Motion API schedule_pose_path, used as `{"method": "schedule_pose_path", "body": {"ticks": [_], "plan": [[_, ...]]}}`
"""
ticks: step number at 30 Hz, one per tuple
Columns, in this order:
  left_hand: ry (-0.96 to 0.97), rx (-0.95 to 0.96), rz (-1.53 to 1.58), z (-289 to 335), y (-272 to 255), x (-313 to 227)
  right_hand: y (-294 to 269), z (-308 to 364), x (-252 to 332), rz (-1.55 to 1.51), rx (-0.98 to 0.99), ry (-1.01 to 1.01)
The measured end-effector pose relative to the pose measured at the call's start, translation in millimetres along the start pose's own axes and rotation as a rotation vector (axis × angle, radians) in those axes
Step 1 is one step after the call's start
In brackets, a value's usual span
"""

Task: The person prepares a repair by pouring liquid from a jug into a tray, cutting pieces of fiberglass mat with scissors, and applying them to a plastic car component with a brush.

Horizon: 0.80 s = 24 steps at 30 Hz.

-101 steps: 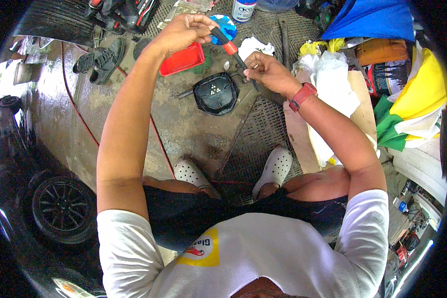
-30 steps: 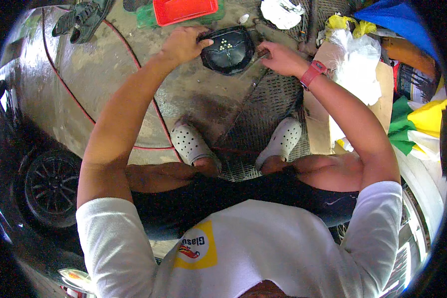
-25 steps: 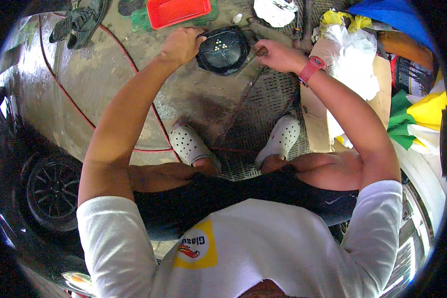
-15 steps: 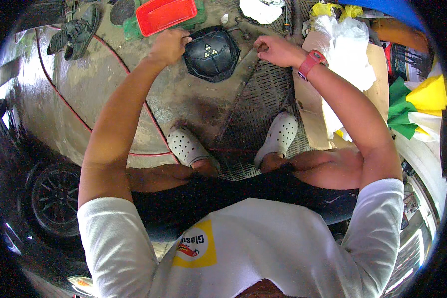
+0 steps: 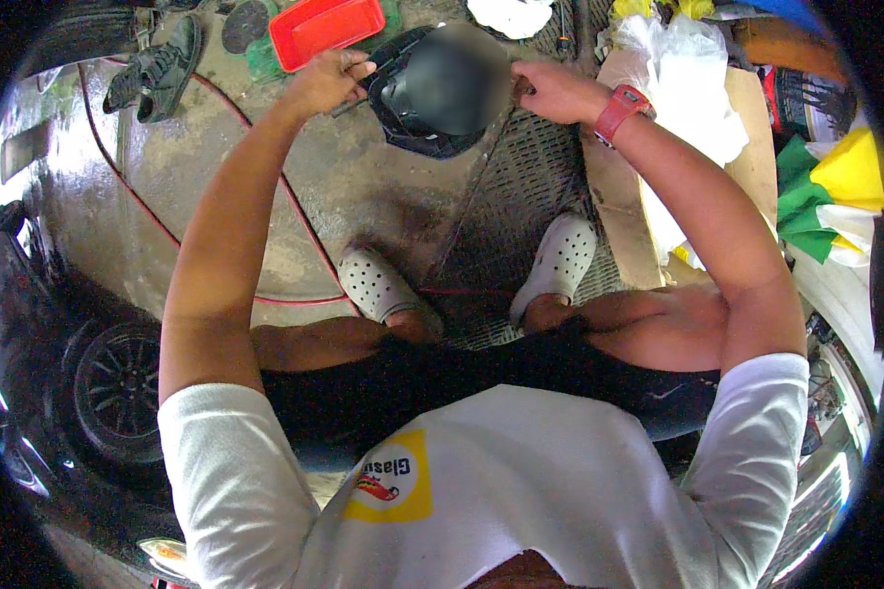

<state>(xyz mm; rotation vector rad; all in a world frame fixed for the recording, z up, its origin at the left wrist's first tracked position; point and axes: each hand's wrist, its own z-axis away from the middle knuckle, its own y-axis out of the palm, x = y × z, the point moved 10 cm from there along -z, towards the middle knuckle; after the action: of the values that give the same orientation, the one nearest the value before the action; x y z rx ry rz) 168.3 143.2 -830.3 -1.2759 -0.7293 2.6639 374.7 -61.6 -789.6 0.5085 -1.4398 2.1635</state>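
Note:
A black, many-sided plastic part lies on the floor ahead of my feet, between my hands. Over its middle and right is a dark rounded shape, too blurred to identify. My left hand is closed at the part's left edge, fingertips bent against it, with a thin dark strip below the fingers. On the other side my right hand, a red watch on its wrist, has its fingers pinched beside the rounded shape. Whatever is between those fingers is hidden.
A red tray sits beyond my left hand, near dark shoes. The red hose curves across the wet floor. Cardboard with white plastic lies at right. A black car wheel is at lower left.
The dark rounded shape now covers the light dots seen earlier on the black part. My right hand's fingers, apart from the part before, are now beside that shape.

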Motion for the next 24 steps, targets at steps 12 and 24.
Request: {"method": "schedule_pose_path", "body": {"ticks": [12, 24], "plan": [[-0.035, 0.132, 0.22, 11.8, -14.5, 1.0, -23.9, 10.4, 35.3, 0.054, 0.145, 0.072], [-0.013, 0.104, 0.256, 11.6, -21.1, -8.3, -13.1, 10.8, 24.7, 0.049, 0.1, -0.026]]}}
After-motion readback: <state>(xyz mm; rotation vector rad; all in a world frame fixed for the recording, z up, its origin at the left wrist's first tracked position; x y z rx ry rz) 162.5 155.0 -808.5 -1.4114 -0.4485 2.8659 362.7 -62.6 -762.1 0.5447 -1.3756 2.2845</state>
